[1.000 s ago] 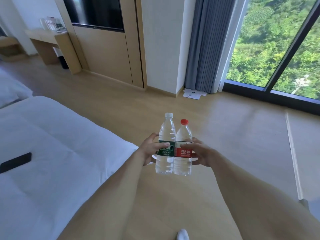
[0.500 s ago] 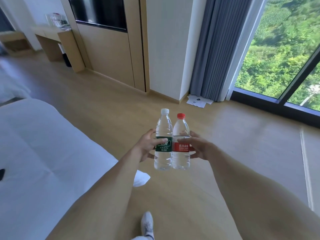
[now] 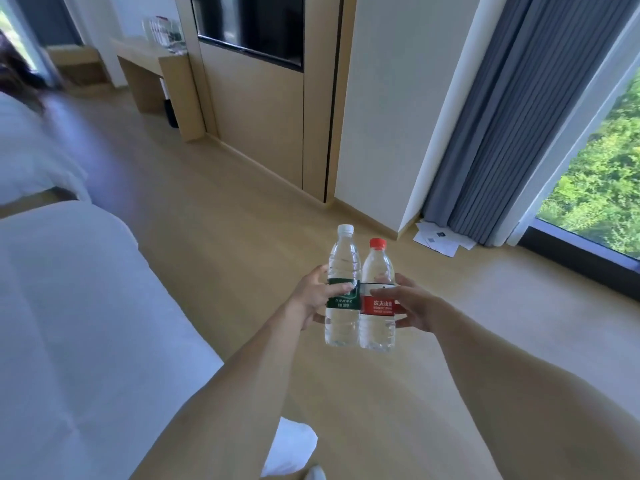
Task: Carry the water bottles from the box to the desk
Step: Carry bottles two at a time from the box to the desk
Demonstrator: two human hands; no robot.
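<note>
The view has turned left since a second ago: the light wooden bench (image 3: 152, 60) now shows larger (still far). The left hand (image 3: 313, 299) holds the clear green-label plastic bottle (image 3: 343, 289), the right hand (image 3: 412, 306) the red-capped clear one (image 3: 377, 299), upright, touching.

A white bed (image 3: 69, 323) at left on a light wood floor (image 3: 242, 220). Grey curtain (image 3: 512, 116) beside a window (image 3: 602, 188); papers (image 3: 440, 239) lie below the curtain.
</note>
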